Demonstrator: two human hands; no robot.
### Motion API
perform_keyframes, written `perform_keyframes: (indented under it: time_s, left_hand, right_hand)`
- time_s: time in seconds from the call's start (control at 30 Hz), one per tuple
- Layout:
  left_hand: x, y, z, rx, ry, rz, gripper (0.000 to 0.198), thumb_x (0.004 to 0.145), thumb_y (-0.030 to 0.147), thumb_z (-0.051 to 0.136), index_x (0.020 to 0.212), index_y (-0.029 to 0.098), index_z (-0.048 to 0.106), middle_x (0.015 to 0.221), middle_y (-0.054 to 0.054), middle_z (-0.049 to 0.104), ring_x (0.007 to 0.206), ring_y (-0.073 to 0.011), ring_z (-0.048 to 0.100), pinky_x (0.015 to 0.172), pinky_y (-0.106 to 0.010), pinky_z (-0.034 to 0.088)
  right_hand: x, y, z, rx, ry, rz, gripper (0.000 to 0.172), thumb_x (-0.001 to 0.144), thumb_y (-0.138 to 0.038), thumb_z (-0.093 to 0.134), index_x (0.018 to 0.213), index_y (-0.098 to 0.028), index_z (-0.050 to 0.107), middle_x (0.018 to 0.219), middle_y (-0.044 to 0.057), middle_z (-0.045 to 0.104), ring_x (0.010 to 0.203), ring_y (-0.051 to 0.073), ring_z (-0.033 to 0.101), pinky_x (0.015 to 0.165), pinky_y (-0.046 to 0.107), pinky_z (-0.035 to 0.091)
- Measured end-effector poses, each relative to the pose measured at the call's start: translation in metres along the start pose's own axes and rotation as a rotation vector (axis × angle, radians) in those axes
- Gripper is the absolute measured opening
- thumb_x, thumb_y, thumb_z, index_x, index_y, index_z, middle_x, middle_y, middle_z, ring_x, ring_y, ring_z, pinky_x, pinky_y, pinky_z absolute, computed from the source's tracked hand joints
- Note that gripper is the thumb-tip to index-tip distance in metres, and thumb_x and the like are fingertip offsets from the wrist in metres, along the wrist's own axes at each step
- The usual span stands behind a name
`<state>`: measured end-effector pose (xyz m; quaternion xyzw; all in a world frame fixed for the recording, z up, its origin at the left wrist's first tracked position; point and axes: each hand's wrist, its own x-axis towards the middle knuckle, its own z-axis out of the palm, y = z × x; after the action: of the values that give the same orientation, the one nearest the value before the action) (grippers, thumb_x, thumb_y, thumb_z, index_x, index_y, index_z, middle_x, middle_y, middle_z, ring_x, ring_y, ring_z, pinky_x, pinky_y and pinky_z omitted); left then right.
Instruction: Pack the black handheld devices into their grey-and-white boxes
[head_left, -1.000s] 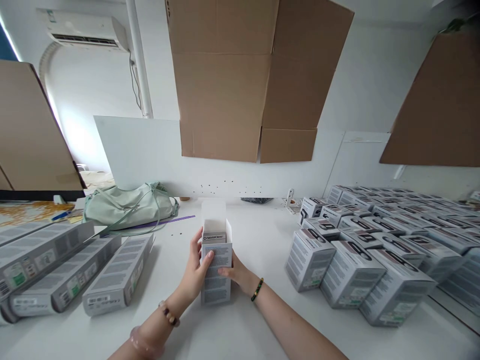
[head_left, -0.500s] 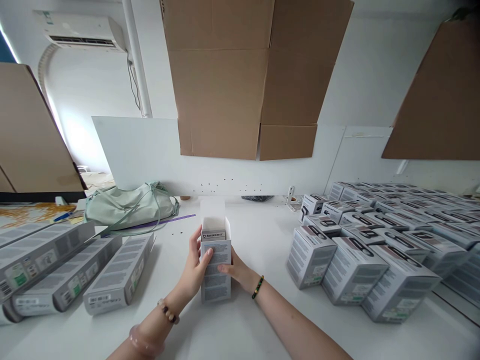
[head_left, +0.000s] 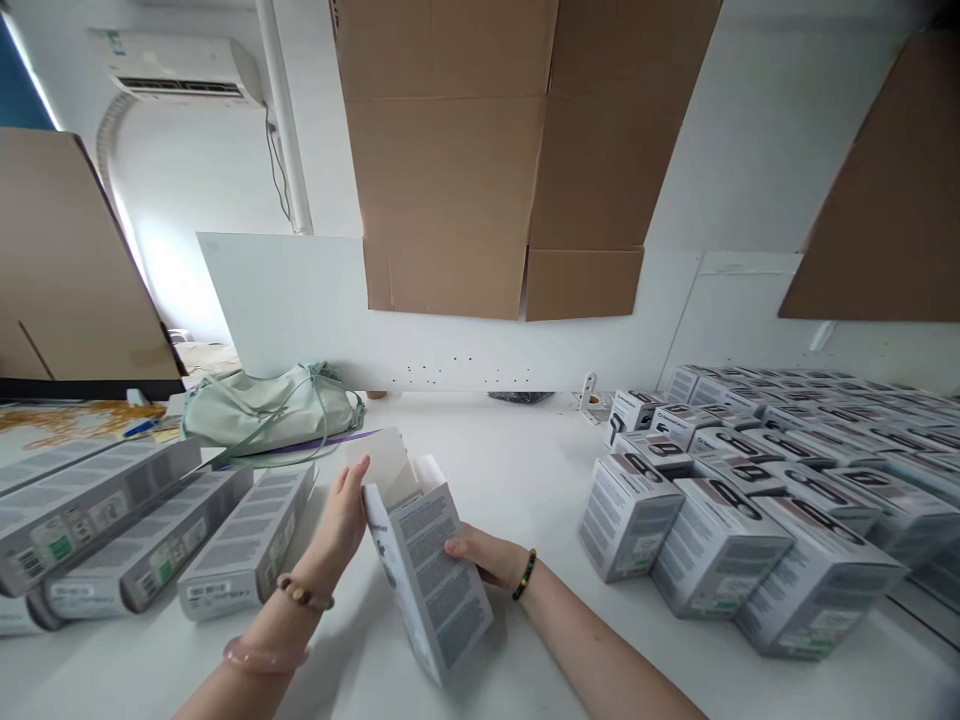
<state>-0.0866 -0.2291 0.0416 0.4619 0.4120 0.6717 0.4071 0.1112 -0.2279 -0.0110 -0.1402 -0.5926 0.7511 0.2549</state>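
A grey printed carton (head_left: 442, 575) is held tilted above the white table, its top end unclosed and a white flap standing out to the upper left. Wrapped around its right side is my right hand (head_left: 487, 555), thumb across the printed front face. My left hand (head_left: 343, 515) is at the carton's upper left edge by the flap, fingers stretched upward and not wrapped around the box. Whether its fingertips touch the flap is hard to tell. What lies inside the carton is hidden from this angle.
Several long grey cartons (head_left: 244, 545) lie on the left. On the right, many upright boxes (head_left: 716, 545) stand in tight rows. A pale green bag (head_left: 262, 410) rests at the back left, and a small white stand (head_left: 587, 393) is near the back wall.
The carton has gone from upright to tilted, its top leaning left, and has turned to show a side face. My left hand has come off its front and moved left.
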Motion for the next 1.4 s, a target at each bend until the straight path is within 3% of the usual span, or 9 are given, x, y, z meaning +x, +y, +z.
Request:
perform_keyframes:
  time_s: [0.13, 0.27, 0.53, 0.67, 0.83, 0.93, 1.07, 1.27, 1.4]
  left_hand:
    - [0.006, 0.016, -0.013, 0.026, -0.044, -0.046, 0.068, 0.07, 0.052, 0.075, 0.126, 0.015, 0.06, 0.121, -0.015, 0.07, 0.107, -0.0307, 0.067, 0.082, -0.034, 0.056]
    - [0.01, 0.015, -0.022, 0.134, -0.152, -0.043, 0.071, 0.072, 0.055, 0.072, 0.13, 0.016, 0.059, 0.128, -0.016, 0.066, 0.114, -0.0334, 0.064, 0.09, -0.04, 0.054]
    - [0.018, 0.005, -0.031, 0.25, -0.211, 0.024, 0.048, 0.073, 0.058, 0.072, 0.102, 0.02, 0.075, 0.139, -0.013, 0.059, 0.138, -0.0364, 0.042, 0.116, -0.05, 0.028]
    - [0.019, 0.008, -0.032, 0.199, -0.237, -0.043, 0.045, 0.072, 0.056, 0.073, 0.101, 0.021, 0.076, 0.144, -0.012, 0.054, 0.139, -0.038, 0.041, 0.11, -0.047, 0.04]
    - [0.021, 0.01, -0.033, 0.109, -0.222, -0.142, 0.059, 0.083, 0.069, 0.049, 0.099, 0.018, 0.075, 0.138, -0.013, 0.059, 0.129, -0.0383, 0.053, 0.096, -0.045, 0.052]
    - [0.021, 0.012, -0.036, 0.108, -0.226, -0.187, 0.056, 0.08, 0.062, 0.062, 0.118, 0.021, 0.068, 0.135, -0.013, 0.062, 0.128, -0.0357, 0.054, 0.091, -0.04, 0.055]
    - [0.02, 0.013, -0.039, 0.114, -0.27, -0.238, 0.07, 0.078, 0.051, 0.072, 0.141, 0.03, 0.049, 0.14, -0.01, 0.058, 0.129, -0.032, 0.055, 0.082, -0.031, 0.057]
    - [0.016, 0.008, -0.033, 0.135, -0.223, -0.184, 0.073, 0.074, 0.05, 0.074, 0.137, 0.019, 0.053, 0.14, -0.016, 0.057, 0.132, -0.0348, 0.051, 0.092, -0.034, 0.054]
    - [0.019, 0.01, -0.034, 0.207, -0.17, -0.08, 0.063, 0.081, 0.058, 0.063, 0.136, 0.027, 0.053, 0.141, -0.012, 0.057, 0.13, -0.033, 0.054, 0.093, -0.039, 0.053]
  right_hand:
    - [0.003, 0.004, -0.003, 0.007, -0.011, 0.059, 0.079, 0.057, -0.07, 0.078, 0.114, -0.015, 0.066, 0.115, 0.014, 0.069, 0.1, 0.027, 0.067, 0.095, 0.042, 0.047]
    - [0.002, 0.005, -0.006, 0.011, 0.01, 0.063, 0.074, 0.061, -0.069, 0.075, 0.111, -0.015, 0.067, 0.111, 0.013, 0.07, 0.1, 0.026, 0.067, 0.094, 0.04, 0.047]
    - [0.002, 0.009, -0.008, 0.02, 0.019, 0.062, 0.069, 0.065, -0.069, 0.073, 0.107, -0.014, 0.067, 0.106, 0.013, 0.071, 0.101, 0.025, 0.067, 0.093, 0.039, 0.047]
    - [0.001, 0.007, -0.006, 0.016, 0.02, 0.056, 0.068, 0.065, -0.068, 0.073, 0.107, -0.014, 0.068, 0.104, 0.012, 0.072, 0.1, 0.025, 0.067, 0.093, 0.039, 0.047]
    - [0.0, 0.003, -0.005, 0.005, 0.026, 0.035, 0.065, 0.069, -0.066, 0.072, 0.108, -0.014, 0.068, 0.105, 0.013, 0.072, 0.098, 0.025, 0.068, 0.091, 0.039, 0.048]
    - [0.0, 0.003, -0.006, -0.001, 0.018, 0.023, 0.061, 0.071, -0.063, 0.073, 0.108, -0.015, 0.068, 0.106, 0.012, 0.072, 0.099, 0.024, 0.068, 0.093, 0.039, 0.048]
    - [0.0, 0.004, -0.007, -0.002, 0.015, 0.02, 0.063, 0.071, -0.064, 0.072, 0.11, -0.015, 0.067, 0.107, 0.012, 0.072, 0.103, 0.025, 0.067, 0.095, 0.039, 0.047]
    - [0.0, 0.002, -0.005, 0.003, 0.006, 0.021, 0.068, 0.068, -0.065, 0.074, 0.113, -0.015, 0.066, 0.107, 0.013, 0.072, 0.1, 0.025, 0.068, 0.095, 0.04, 0.047]
    - [-0.001, 0.002, -0.005, 0.005, 0.021, 0.003, 0.067, 0.07, -0.063, 0.074, 0.114, -0.014, 0.066, 0.108, 0.013, 0.072, 0.099, 0.025, 0.069, 0.095, 0.041, 0.048]
